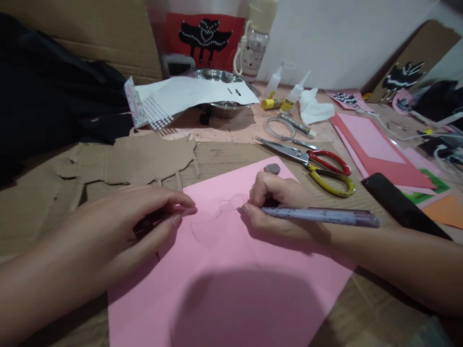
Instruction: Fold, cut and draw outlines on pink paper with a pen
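A sheet of pink paper (217,255) lies on brown cardboard, with thin curved pen lines drawn near its upper middle. My right hand (277,202) is closed around a light purple pen (325,216), its tip touching the paper at the end of a line. On the paper's left edge rests my left hand (152,217), thumb and fingers apart, holding nothing. A small grey lump (272,168) sits on the paper just above my right hand. Past the paper's upper right corner lie scissors (304,156) with one red and one yellow handle.
Torn cardboard (126,159) lies at upper left, beside black cloth (54,91). Behind are a metal bowl (224,112) under white paper (191,94), glue bottles (291,99) and a drink bottle (253,53). Right are a black phone-like object (401,202) and red sheets (408,176).
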`<state>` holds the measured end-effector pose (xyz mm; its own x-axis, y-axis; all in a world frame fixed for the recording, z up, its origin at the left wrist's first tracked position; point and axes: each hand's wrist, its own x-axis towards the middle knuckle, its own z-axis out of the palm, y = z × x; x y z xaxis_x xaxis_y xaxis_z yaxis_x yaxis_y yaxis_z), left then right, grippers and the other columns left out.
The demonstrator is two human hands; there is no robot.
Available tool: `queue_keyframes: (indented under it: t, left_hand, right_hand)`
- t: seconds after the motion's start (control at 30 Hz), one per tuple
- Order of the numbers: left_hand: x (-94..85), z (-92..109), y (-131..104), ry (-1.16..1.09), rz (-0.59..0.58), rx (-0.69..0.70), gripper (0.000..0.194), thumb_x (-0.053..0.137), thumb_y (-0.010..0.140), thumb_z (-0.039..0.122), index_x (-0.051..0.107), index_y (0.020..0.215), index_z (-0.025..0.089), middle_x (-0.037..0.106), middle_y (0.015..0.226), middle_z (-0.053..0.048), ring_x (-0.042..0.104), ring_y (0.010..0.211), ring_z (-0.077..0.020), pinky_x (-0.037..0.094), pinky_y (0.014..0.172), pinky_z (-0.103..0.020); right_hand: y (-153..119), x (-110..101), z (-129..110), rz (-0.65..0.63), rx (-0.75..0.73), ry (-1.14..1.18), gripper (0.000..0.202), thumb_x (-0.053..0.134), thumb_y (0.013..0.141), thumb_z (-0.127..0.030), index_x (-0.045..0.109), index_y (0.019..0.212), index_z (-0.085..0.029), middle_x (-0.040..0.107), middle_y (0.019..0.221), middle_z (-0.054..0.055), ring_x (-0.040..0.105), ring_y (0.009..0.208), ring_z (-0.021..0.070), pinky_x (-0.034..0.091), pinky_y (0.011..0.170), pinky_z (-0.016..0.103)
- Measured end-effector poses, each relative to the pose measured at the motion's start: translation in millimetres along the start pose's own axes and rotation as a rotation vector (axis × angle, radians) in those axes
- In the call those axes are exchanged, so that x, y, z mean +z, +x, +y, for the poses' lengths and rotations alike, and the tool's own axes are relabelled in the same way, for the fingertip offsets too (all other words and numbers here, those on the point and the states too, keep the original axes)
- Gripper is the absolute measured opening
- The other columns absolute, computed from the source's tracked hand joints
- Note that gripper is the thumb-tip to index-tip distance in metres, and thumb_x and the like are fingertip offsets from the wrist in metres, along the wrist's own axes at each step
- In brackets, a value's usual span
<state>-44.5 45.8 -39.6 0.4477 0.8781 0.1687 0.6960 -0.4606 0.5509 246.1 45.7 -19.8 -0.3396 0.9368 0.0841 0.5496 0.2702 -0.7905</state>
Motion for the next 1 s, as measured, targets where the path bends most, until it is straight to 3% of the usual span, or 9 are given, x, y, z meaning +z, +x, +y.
queue_keyframes:
  t: [0.17, 0.33, 1.0]
  left_hand:
    - [-1.5, 4.6, -0.9, 0.023, -0.028, -0.09, 0.029, 0.053, 0.097, 0.059, 0.077, 0.106, 0.045, 0.085, 0.102, 0.008, 0.08, 0.086, -0.0233, 0.059, 0.067, -0.032]
    - [3.7, -1.4, -2.9, -0.012, 0.021, -0.013, 0.025, 0.056, 0.098, 0.056, 0.076, 0.108, 0.045, 0.085, 0.1, 0.008, 0.079, 0.081, -0.0213, 0.057, 0.062, -0.029]
    - [3.5, -4.3, -3.0, -0.008, 0.028, 0.008, 0.024, 0.057, 0.097, 0.055, 0.077, 0.108, 0.045, 0.085, 0.099, 0.008, 0.079, 0.079, -0.0217, 0.058, 0.061, -0.03]
  right_hand:
    - [1.7, 2.0, -1.9, 0.044, -0.024, -0.019, 0.033, 0.069, 0.082, -0.01, 0.042, 0.07, -0.025, 0.046, 0.061, -0.009, 0.04, 0.051, 0.0085, 0.03, 0.046, 0.025]
    - [2.1, 2.3, -2.8, 0.058, -0.036, -0.048, 0.033, 0.068, 0.08, -0.009, 0.042, 0.069, -0.025, 0.045, 0.06, -0.009, 0.039, 0.051, 0.0084, 0.028, 0.046, 0.025]
    - [0.2, -1.9, -4.6, 0.047, -0.01, -0.048, 0.032, 0.066, 0.082, -0.009, 0.041, 0.07, -0.025, 0.045, 0.059, -0.008, 0.039, 0.05, 0.0087, 0.028, 0.048, 0.026]
